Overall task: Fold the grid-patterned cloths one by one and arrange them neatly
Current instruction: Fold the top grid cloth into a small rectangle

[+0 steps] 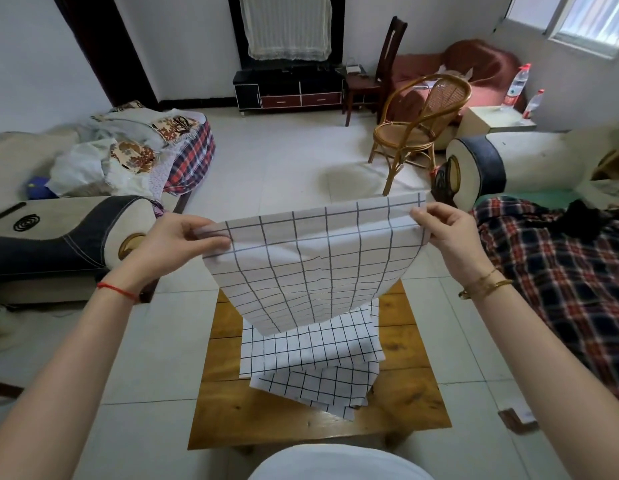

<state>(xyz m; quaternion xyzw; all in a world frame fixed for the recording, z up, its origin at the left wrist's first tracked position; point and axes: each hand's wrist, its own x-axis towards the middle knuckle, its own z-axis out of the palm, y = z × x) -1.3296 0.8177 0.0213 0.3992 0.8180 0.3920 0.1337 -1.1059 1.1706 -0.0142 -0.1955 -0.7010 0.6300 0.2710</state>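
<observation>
A white cloth with a dark grid [308, 268] hangs doubled in the air above a low wooden table [408, 407]. My left hand [176, 244] pinches its upper left corner and my right hand [450, 237] pinches its upper right corner. The cloth's lower edge dangles just over a loose pile of other grid-patterned cloths [311, 362] lying on the table, their edges askew. The held cloth hides the far part of that pile.
A sofa arm [69, 237] stands at the left, with heaped fabrics [135, 150] behind it. A plaid blanket [557, 278] covers the sofa at the right. A rattan chair [419, 129] and a TV cabinet [290, 88] stand farther off on the tiled floor.
</observation>
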